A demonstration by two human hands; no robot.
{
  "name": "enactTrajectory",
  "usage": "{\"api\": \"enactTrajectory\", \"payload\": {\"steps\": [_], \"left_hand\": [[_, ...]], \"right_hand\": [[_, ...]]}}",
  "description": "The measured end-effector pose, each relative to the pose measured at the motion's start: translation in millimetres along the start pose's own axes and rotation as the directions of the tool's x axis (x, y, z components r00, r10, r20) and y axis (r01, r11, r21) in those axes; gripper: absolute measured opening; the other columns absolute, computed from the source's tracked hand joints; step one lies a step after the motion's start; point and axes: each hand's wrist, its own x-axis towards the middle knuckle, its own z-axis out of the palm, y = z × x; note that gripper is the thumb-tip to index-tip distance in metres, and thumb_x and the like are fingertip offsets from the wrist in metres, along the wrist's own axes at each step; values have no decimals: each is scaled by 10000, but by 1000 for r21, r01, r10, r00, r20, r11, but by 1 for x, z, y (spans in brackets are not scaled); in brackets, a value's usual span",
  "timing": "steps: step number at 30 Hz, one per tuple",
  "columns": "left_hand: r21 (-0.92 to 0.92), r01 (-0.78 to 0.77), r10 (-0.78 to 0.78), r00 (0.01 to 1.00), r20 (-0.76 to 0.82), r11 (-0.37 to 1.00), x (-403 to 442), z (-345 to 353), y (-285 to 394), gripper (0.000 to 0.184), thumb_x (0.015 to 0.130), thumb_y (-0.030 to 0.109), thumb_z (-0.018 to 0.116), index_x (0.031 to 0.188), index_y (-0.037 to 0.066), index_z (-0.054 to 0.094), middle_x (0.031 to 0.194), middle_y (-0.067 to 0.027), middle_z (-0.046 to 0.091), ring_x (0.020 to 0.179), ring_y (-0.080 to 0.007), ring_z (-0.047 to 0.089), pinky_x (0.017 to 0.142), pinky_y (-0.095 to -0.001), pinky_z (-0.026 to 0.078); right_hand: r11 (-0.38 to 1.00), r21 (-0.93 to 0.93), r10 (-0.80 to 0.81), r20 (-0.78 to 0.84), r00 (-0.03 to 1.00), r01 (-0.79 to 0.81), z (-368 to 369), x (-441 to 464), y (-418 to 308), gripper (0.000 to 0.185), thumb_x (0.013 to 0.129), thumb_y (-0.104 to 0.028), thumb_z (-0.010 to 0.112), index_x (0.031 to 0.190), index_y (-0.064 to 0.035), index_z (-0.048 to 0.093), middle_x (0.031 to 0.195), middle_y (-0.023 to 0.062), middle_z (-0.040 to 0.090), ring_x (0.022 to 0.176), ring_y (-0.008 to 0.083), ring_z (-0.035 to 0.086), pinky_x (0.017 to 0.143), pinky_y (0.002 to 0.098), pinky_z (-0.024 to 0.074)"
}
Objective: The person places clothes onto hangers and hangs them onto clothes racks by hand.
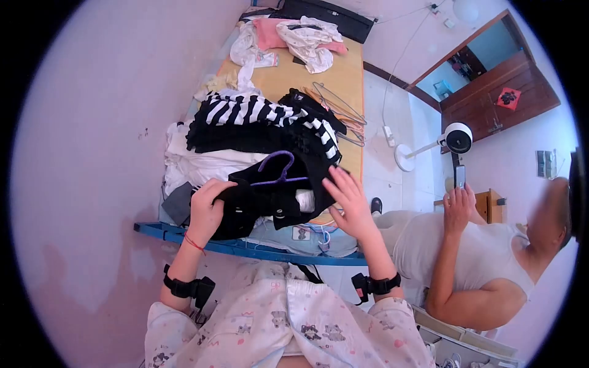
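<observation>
A black garment (257, 205) with a white label lies at the near end of the bed, and a purple hanger (281, 178) sits in its neck opening with its hook up. My left hand (208, 205) pinches the garment's left edge between thumb and fingers. Over at the right edge, my right hand (348, 199) has its fingers spread against the black cloth. Just beyond the hanger is a black-and-white striped garment (245, 111), bunched up on more black cloth. White clothes (202, 162) are heaped to the left.
Several loose hangers (340, 107) lie on the bed's right side. A blue bed rail (251, 250) runs across the near end. Pink and white clothes (307, 40) lie at the far end. To the right, a person (478, 257) holds a phone near a white fan (457, 138).
</observation>
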Motion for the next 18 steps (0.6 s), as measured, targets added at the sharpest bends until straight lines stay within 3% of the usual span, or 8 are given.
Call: {"api": "enactTrajectory", "payload": {"steps": [4,5,6,8,9,12,14,18], "left_hand": [[22,-97,99,991,-91,995,-2,-2,19,371,604,-141,415,877,6,619,786,-164,576,744,-296,586,695,-298,465],[-1,-134,131,967,-217,991,-5,-4,17,354,619,-135,413,873,5,617,795,-172,578,750,-302,586,699,-299,464],[-19,-174,157,927,-341,985,-7,-4,16,338,634,-128,412,870,3,616,804,-180,581,757,-307,586,703,-300,463],[156,78,-38,969,-245,985,10,10,11,204,749,-69,461,884,-5,599,850,-174,596,803,-319,584,749,-324,455],[125,70,-43,977,-210,990,12,16,-1,178,757,-61,476,878,-6,594,854,-168,597,809,-321,582,753,-329,454],[162,28,18,961,-276,986,5,12,-1,176,728,-75,477,847,-4,585,846,-154,595,820,-327,571,766,-346,446],[257,-197,254,945,-208,946,6,-9,26,204,625,-72,492,797,1,571,826,-129,576,830,-324,544,788,-378,417],[428,-157,218,971,-98,890,9,-5,15,135,636,-20,551,766,-8,518,818,-132,522,805,-354,492,712,-408,394]], "right_hand": [[997,-63,45,155,987,-35,-24,20,2,614,575,-51,627,1173,-114,504,1082,72,556,1069,250,493,983,472,245],[995,-86,-35,106,994,44,-25,20,10,499,567,-10,608,1055,-94,545,912,76,573,930,273,539,873,431,354],[995,-87,-34,102,994,43,-19,23,15,499,567,-10,608,1055,-94,545,912,76,573,930,273,539,873,431,354],[988,-150,36,-21,999,-38,4,21,21,386,574,4,605,945,-92,561,866,80,584,867,284,561,759,400,429],[985,-111,136,58,989,-129,21,18,36,347,582,2,604,915,-89,560,871,94,593,832,292,577,686,391,464],[989,-136,45,-60,997,-53,14,4,31,426,542,32,605,954,-72,568,847,110,601,808,316,586,713,409,466],[996,-86,25,-100,995,-33,2,-2,32,436,530,39,600,951,-71,574,852,115,598,818,318,583,718,401,464],[998,-9,59,-6,998,-59,7,-9,34,355,516,40,567,862,-36,578,806,132,581,779,340,570,677,396,453]]}}
